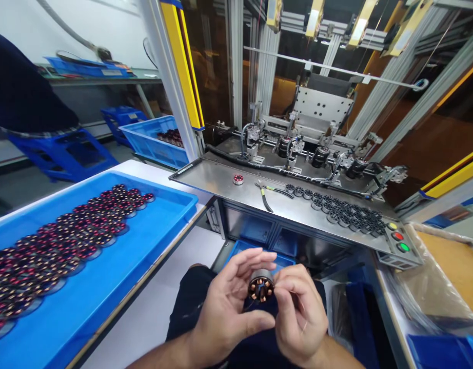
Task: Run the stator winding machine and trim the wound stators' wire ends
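Cupping: the left hand [229, 297] curves behind the stator [261, 288], its fingers half spread and its thumb below; how firmly it grips, I cannot tell.
Right hand [301, 310]: thumb and fingertips are pinching at the stator's side, perhaps to steady it.
Stator: between both hands, tilted so the round face of copper coils looks to the person, probably for easy viewing; its rim is dull grey.
Tray [159, 238]: smooth blue plastic, left of the left hand; red and copper pieces [77, 233] lie packed close, likely to save room.
Surface [205, 177]: shiny metal, ahead of the hands; one red piece [238, 179] lies apart.
Pliers [267, 200]: slightly opened, ahead of the hands, seemingly kept within reach.
Rings [342, 211]: black, spoked, grouped ahead and right of the right hand.
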`<state>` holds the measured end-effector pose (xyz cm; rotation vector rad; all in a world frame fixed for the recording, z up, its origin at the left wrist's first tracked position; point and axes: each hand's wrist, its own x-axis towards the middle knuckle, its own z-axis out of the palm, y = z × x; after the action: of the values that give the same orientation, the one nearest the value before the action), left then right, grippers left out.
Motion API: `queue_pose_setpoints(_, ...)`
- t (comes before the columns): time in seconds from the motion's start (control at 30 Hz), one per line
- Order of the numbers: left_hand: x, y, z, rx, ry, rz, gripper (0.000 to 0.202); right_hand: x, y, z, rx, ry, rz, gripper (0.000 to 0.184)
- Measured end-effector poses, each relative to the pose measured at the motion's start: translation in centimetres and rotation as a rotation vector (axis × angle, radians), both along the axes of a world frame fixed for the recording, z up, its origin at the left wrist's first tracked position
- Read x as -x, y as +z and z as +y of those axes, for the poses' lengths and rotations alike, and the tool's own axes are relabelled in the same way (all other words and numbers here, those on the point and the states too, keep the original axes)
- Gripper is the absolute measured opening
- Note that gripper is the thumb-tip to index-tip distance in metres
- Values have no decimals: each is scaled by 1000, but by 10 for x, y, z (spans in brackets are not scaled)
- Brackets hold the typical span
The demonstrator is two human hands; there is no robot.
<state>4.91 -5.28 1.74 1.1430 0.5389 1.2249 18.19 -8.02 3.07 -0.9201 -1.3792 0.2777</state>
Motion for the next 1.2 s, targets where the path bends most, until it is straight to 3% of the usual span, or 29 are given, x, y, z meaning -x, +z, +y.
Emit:
queue_pose_setpoints(0.07,5,0,5,37,-145,32,75,-6,0,3,5,14,-27,13)
queue_pose_setpoints(0.17,11,-1,11,83,-395,58,60,-13,-1,6,23,31,-69,13)
queue_pose_setpoints(0.23,12,-2,12,118,-472,12,59,-16,0,6,25,42,-106,14)
queue_pose_setpoints(0.47,6,-10,13,175,-445,-155,48,-22,7,3,74,45,-238,17)
queue_pose_setpoints(0.7,12,-9,15,-22,-320,-261,26,-24,15,4,169,44,-186,18)
queue_pose_setpoints(0.83,11,-6,14,78,-292,-349,35,-28,20,3,117,121,-198,15)
queue_pose_setpoints(0.9,8,-3,15,179,-339,-296,43,-31,23,2,47,162,-246,13)
queue_pose_setpoints(1.03,3,-4,15,282,-671,-193,40,-37,29,0,-25,178,-387,10)
queue_pose_setpoints(1.1,2,-6,14,249,-661,-196,28,-38,30,0,-37,150,-429,10)
queue_pose_setpoints(1.2,3,-5,11,175,-516,-234,22,-37,29,0,2,91,-384,12)
